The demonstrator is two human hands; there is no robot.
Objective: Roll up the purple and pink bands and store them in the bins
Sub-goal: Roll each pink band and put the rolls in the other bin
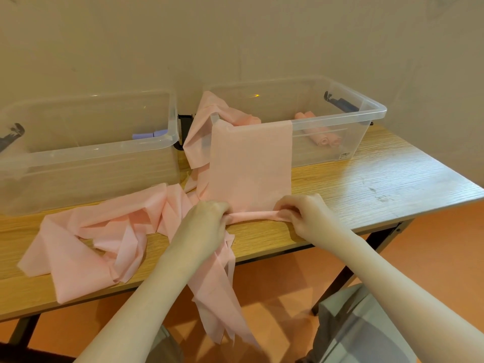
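Left hand (207, 218), right hand (301, 213) gripping pink band (251, 163)

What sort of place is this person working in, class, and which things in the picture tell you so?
Probably a plain indoor workroom or storage room, not a home kitchen. A wooden table on metal legs stands against a bare wall, holding two clear plastic bins, over an orange floor.

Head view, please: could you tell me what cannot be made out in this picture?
- Left hand and right hand fingertips: curled into the pink band, so the roll's thickness is hidden.
- Left bin: its left end is cut off by the frame edge; the purple roll is partly behind the rim.
- Right bin: the label is too small to read, and the draped band hides part of the inside.
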